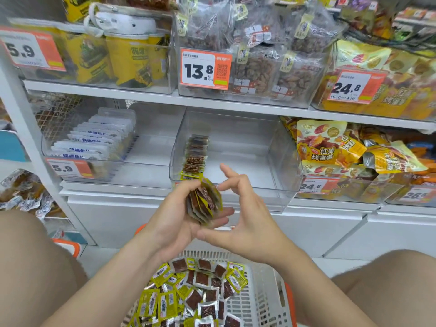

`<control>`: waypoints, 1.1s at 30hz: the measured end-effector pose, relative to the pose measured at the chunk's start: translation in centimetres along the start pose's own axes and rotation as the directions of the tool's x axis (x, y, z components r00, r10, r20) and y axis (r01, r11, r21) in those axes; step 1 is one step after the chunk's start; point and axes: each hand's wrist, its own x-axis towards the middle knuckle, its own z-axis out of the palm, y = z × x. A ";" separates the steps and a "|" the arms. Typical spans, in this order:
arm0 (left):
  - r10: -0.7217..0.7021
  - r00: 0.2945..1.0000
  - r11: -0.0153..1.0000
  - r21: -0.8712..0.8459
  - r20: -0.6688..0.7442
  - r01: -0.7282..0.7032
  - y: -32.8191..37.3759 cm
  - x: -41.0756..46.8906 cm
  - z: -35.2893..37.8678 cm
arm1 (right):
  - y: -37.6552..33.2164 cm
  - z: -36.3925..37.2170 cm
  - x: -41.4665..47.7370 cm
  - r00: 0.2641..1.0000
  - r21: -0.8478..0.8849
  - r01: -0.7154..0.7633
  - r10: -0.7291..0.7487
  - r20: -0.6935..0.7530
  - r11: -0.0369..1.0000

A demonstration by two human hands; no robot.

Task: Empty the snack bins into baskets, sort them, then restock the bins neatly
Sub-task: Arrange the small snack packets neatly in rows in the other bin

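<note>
Packets (204, 202), brown with yellow edges, sit fanned in a stack just in front of the bin (291, 161), below its front lip; the left grip (177, 220) holds them, thumb curled over the top of the stack and fingers cupped beneath it; the right grip (245, 223) is just right of the stack, spread and holding nothing, with its index finger raised toward the bin's front and its thumb close by the left fingertips, though whether they touch cannot be told. Inside the bin, along its left wall, a row (195, 153) of the same packets stands on edge from front to back; well below the bin, between the person's bare knees, a white basket (264, 300) with an orange handle holds a loose heap (195, 289) of such packets, some yellow side up, some brown side up. Left of the bin, white sachets (94, 140) stand in rows in a neighbouring clear box with a 5.9 tag (68, 167) on its front; right of the bin, yellow bags (330, 149) lie piled behind a 24.8 tag (311, 186); above the bin, on the next shelf (141, 97), clear bags of nuts (259, 69) fill another box behind a 13.8 tag (204, 68).
</note>
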 end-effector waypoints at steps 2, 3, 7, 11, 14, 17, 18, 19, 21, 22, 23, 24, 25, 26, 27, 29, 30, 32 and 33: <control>-0.010 0.999 0.999 0.032 0.039 0.008 0.2 -0.5 0.6 | -0.4 0.3 0.4 0.996 0.057 0.004 -0.009 0.093 0.998; -0.008 0.998 1.000 0.028 0.068 0.006 0.2 -0.7 0.8 | -0.3 0.5 0.5 0.992 0.036 0.017 -0.021 0.122 0.999; 0.021 0.995 1.000 0.012 0.101 -0.023 0.3 -0.8 0.9 | -0.7 0.7 0.7 0.962 -0.276 0.144 -0.070 0.263 0.950; 0.067 0.995 0.974 0.212 0.071 -0.081 1.3 -0.3 -0.3 | -1.8 -1.2 2.0 0.956 -0.114 0.151 -0.116 0.271 0.982; -0.041 0.981 0.923 0.382 0.189 -0.035 2.8 -0.3 -0.8 | -1.6 -2.3 4.0 0.964 0.090 0.081 -0.101 0.247 0.993; -0.035 0.980 0.865 0.497 0.198 -0.069 4.8 0.8 -0.5 | -1.6 -2.5 5.2 0.910 0.267 0.014 -0.123 0.396 0.963; -0.027 0.981 0.843 0.532 0.191 -0.080 5.7 1.3 -0.3 | -1.4 -2.6 5.7 0.909 0.277 0.017 -0.130 0.395 0.961; -0.029 0.980 0.819 0.567 0.196 -0.089 6.4 1.7 0.0 | -1.3 -2.7 6.3 0.921 0.277 0.014 -0.120 0.372 0.961; -0.028 0.980 0.766 0.634 0.198 -0.106 7.7 2.4 0.7 | -0.8 -3.1 7.6 0.941 0.264 0.021 -0.108 0.322 0.964; -0.018 0.982 0.744 0.659 0.186 -0.111 8.4 2.8 1.2 | -0.3 -3.3 8.3 0.947 0.243 0.042 -0.116 0.300 0.969; 0.018 0.990 0.724 0.681 0.138 -0.109 8.8 3.6 1.4 | 0.3 -3.5 9.0 0.954 0.207 0.049 -0.107 0.279 0.977; 0.096 0.994 0.693 0.712 0.058 -0.109 9.2 4.6 1.4 | 1.3 -3.8 9.8 0.964 0.164 0.033 -0.074 0.254 0.986; 0.227 0.974 0.622 0.771 -0.012 -0.136 9.5 5.8 1.2 | 2.2 -4.1 10.6 0.974 0.111 -0.012 -0.014 0.228 0.994; 0.398 0.917 0.468 0.865 -0.019 -0.184 9.6 7.2 0.7 | 3.2 -4.3 11.4 0.976 0.053 -0.062 0.050 0.211 0.997; 0.519 0.852 0.246 0.944 0.061 -0.218 9.7 8.6 0.1 | 4.1 -4.5 12.2 0.972 -0.036 -0.111 0.116 0.206 0.993; 0.467 0.839 -0.135 0.960 0.281 -0.247 9.5 10.9 -0.8 | 5.8 -5.0 13.8 0.941 -0.265 -0.168 0.235 0.245 0.949; 0.344 0.883 -0.248 0.938 0.320 -0.244 9.4 12.2 -1.2 | 6.3 -5.1 14.5 0.917 -0.360 -0.182 0.290 0.273 0.915; 0.097 0.955 -0.458 0.865 0.281 -0.208 9.3 14.3 -1.5 | 7.0 -5.1 15.8 0.873 -0.459 -0.175 0.352 0.337 0.871; 0.005 0.975 -0.547 0.817 0.222 -0.183 9.3 15.2 -1.4 | 7.4 -5.0 16.3 0.856 -0.482 -0.169 0.370 0.361 0.860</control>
